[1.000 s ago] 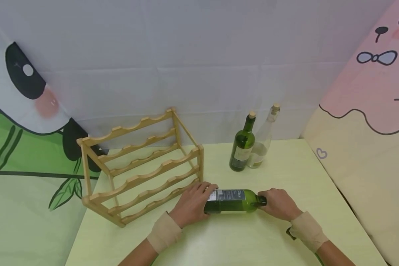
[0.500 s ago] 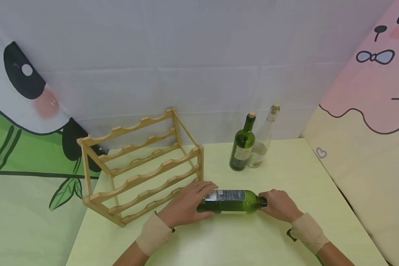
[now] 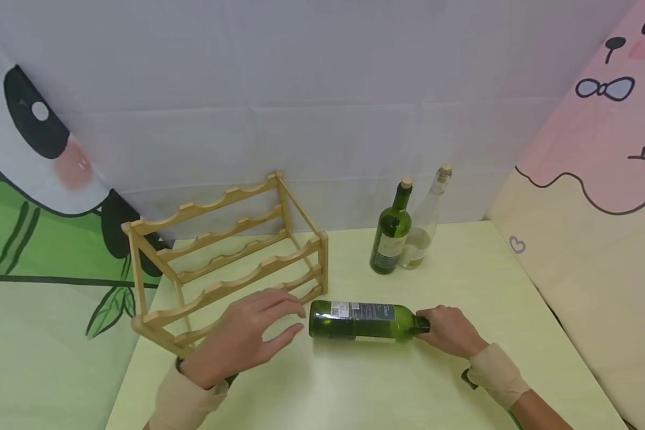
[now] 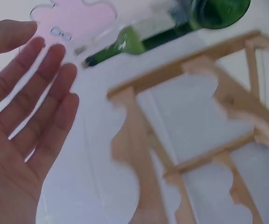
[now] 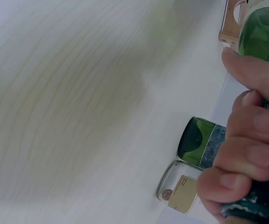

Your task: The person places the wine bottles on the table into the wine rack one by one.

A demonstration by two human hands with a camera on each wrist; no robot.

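A green wine bottle (image 3: 355, 321) lies sideways over the table, its base to the left and its neck to the right. My right hand (image 3: 451, 330) grips it by the neck; in the right wrist view the fingers (image 5: 258, 156) wrap round the dark glass. Just off the bottle's base, my left hand (image 3: 252, 331) holds nothing, thumb and fingers spread apart. The left wrist view shows its fingers (image 4: 60, 98) straight and loose, beside the wooden wine rack (image 4: 144, 186). That rack (image 3: 215, 292) stands to the left, partly behind the left hand.
Behind the held bottle stand a corked green bottle (image 3: 390, 233) and a corked clear bottle (image 3: 420, 239), side by side. A pale cloth wall (image 3: 333, 143) closes off the back of the table (image 3: 473, 280). A printed cloth (image 3: 586, 251) hangs along the right side.
My left hand has let go of the bottle's base and moved left and toward me, in front of the rack. The right hand keeps its grip on the neck, almost unmoved.
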